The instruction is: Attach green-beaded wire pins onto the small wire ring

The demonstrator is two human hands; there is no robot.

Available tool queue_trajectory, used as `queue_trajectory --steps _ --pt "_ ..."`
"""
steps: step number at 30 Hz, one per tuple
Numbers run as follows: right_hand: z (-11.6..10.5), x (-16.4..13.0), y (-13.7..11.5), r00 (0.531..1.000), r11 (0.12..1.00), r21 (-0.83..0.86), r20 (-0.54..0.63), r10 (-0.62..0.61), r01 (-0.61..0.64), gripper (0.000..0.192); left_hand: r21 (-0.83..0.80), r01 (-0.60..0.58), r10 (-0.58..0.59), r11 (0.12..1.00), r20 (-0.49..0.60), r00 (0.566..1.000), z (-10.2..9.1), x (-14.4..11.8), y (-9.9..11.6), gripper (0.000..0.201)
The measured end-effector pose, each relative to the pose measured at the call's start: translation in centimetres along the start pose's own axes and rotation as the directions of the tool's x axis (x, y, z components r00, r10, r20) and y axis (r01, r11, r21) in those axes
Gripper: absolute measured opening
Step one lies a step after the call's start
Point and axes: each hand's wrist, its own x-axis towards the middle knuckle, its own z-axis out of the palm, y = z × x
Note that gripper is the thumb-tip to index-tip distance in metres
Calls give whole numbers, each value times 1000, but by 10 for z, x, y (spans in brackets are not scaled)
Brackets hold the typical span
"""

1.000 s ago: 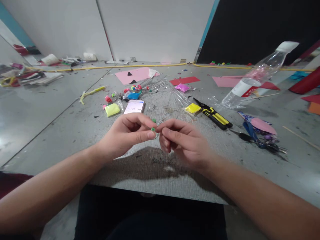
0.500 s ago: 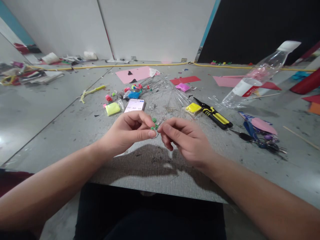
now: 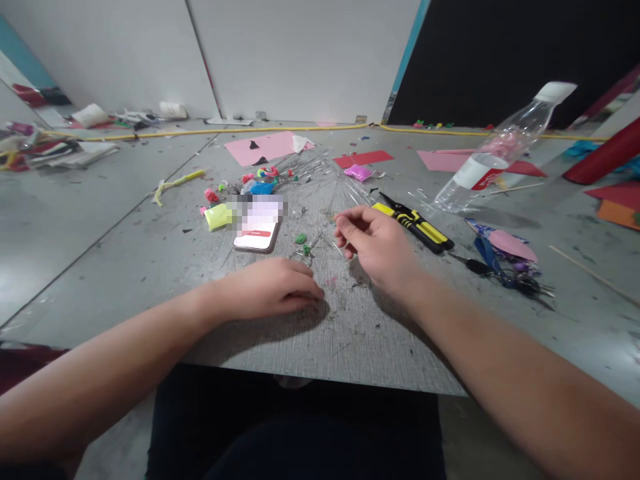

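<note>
My left hand (image 3: 270, 288) rests low over the near part of the table, its fingers loosely bent with the tips down by the surface; I see nothing in it, though its underside is hidden. Just beyond its fingers lies a small green clay piece (image 3: 307, 250) on twisted silvery wire (image 3: 299, 255). Another green clay lump (image 3: 301, 238) sits a little farther off. My right hand (image 3: 376, 248) is raised to the right of these, thumb and fingertips pinched together. Whatever they hold, if anything, is too small to make out. A short thin wire (image 3: 338, 249) shows beneath those fingertips.
A phone (image 3: 254, 239), partly blurred out, lies beyond my left hand beside a yellow-green clay packet (image 3: 219, 217). To the right are yellow-black pliers (image 3: 425, 230), a leaning plastic bottle (image 3: 465, 183) and scissors (image 3: 530, 283). Thin wires (image 3: 320, 167) and pink paper (image 3: 265, 148) lie farther back.
My left hand has let go of the green clay piece with its wire and dropped nearer the table edge. My right hand has moved away and slightly up. The phone's screen has changed.
</note>
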Motion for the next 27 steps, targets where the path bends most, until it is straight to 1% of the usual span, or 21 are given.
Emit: queue_trajectory --steps 1,3,5,7,8,9,10,11,12,13,14,16,18,21,24,27 --pt "-1 2 3 1000 1000 -8 -6 9 -9 22 24 12 -13 1000 39 999 1 1 -1 23" --pt "-2 5 9 999 999 -29 15 29 -29 26 42 27 -30 999 82 996 2 1 -1 23" --pt "-3 7 14 997 997 -45 46 57 -55 31 30 36 -38 999 79 996 1 0 -2 22" --pt "-4 8 18 995 995 -58 51 88 -85 30 15 49 -50 999 34 998 -2 -1 -3 21" --pt "-4 8 20 994 993 -61 43 101 -98 28 13 64 -64 998 -14 998 -3 -1 -5 21" --pt "-4 8 21 993 992 -61 32 111 -109 24 18 84 -82 996 -86 993 -3 0 -8 21" --pt "-3 9 21 992 991 -57 25 121 -119 20 36 119 -111 992 -173 979 -4 0 -11 21" --pt "-3 9 21 991 991 -50 21 128 -127 17 51 153 -132 987 -290 948 -4 1 -15 20" --pt "-2 9 20 991 990 -39 19 135 -134 15 78 197 -148 977 -414 898 -4 2 -20 19" --pt "-1 9 20 990 989 -30 16 142 -142 13 118 263 -172 958 -499 849 -4 4 -25 18" --pt "0 8 19 989 988 -24 11 150 -150 12 173 325 -195 930 -516 834 -5 5 -29 17" --pt "2 8 16 987 986 -17 -7 163 -163 8 298 387 -231 873 -445 865 -6 9 -37 26" --pt "4 7 15 985 985 -7 -19 171 -171 6 348 432 -302 832 -370 879 -7 11 -40 33" --pt "6 6 14 987 987 10 -20 162 -162 4 376 483 -383 791 -310 870 -8 15 -38 34" --pt "7 5 13 988 988 -10 -22 152 -152 8 392 524 -437 756 -293 850 -8 18 -35 32" --pt "6 5 13 988 986 -56 -17 156 -157 12 368 536 -452 760 -294 842 -5 22 -36 30"
